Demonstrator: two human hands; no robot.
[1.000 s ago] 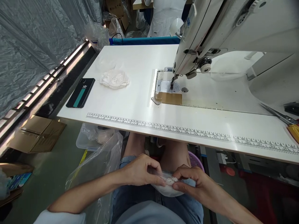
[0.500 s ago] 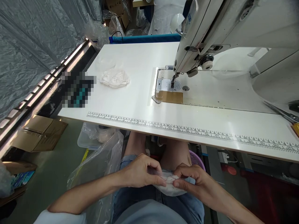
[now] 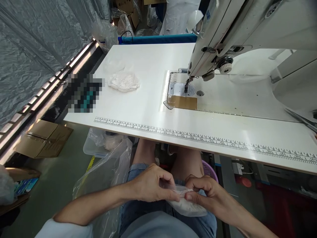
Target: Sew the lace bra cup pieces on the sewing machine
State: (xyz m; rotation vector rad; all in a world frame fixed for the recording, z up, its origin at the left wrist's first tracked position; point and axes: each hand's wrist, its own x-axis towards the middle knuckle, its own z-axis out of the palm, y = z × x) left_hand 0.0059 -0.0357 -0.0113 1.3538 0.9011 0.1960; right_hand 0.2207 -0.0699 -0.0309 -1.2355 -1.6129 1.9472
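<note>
A sheer white piece of fabric [image 3: 190, 207] with a gathered edge hangs over my lap, pinched by both hands. My left hand [image 3: 158, 185] grips its edge between thumb and fingers. Close beside it, my right hand [image 3: 203, 191] pinches the same edge, also with thumb and fingers closed. Part of the fabric is hidden behind the fingers. On the white table above, a white lace piece [image 3: 124, 82] lies flat, apart from both hands.
A sewing machine [image 3: 208, 59] stands on the white table [image 3: 148, 115], whose front edge carries a printed ruler. Scissors [image 3: 300, 118] lie at the right. Below are a clear plastic bag [image 3: 106, 178], a plastic bin [image 3: 95, 148] and a cardboard box [image 3: 44, 138].
The fabric in my hands hangs a little lower and further right, its gathered edge bunched differently between my fingers. Both hands keep their pinch. The view has shifted slightly.
</note>
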